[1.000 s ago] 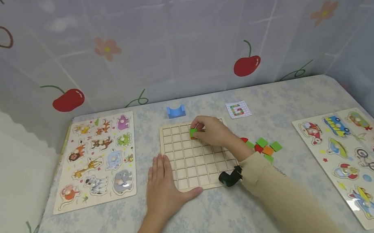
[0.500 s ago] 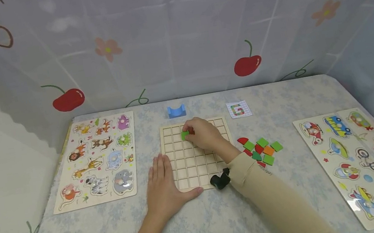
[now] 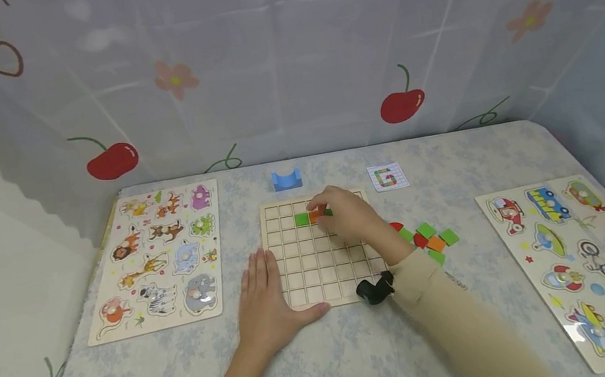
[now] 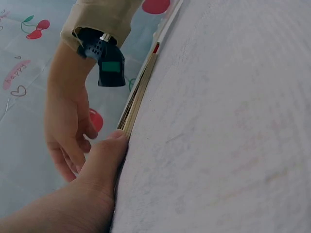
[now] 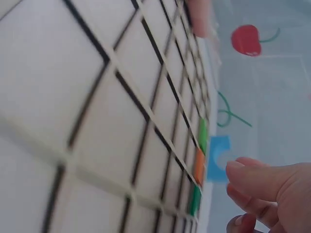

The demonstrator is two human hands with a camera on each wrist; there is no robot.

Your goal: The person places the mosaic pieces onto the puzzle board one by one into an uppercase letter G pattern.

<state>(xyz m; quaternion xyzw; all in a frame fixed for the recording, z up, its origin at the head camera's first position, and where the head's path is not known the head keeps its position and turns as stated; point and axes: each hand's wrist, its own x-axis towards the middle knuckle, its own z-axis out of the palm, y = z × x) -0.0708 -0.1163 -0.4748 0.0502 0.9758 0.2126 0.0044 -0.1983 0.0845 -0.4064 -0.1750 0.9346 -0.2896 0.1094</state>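
In the head view, the wooden grid board (image 3: 299,268) lies at the table's middle. A light green tile (image 3: 302,219), an orange tile (image 3: 314,216) and a darker green tile (image 5: 195,200) sit in a row in its second row of cells. Over them hovers my right hand (image 3: 345,214), fingers loosely bent; the right wrist view shows thumb and fingers apart from the tiles, with nothing visible between them. My left hand (image 3: 264,305) rests flat with straight fingers along the board's left edge, its thumb at the near edge.
Loose green, red and orange tiles (image 3: 435,243) lie right of the board, partly behind my right arm. A pattern card (image 3: 388,177) and a blue arch block (image 3: 286,180) stand behind. An animal puzzle board (image 3: 160,252) lies left, a vehicle puzzle board (image 3: 585,261) right.
My right hand shifted the light green tile left into a cell beside the orange one, let it go, and moved back right. The left hand has stayed in place.
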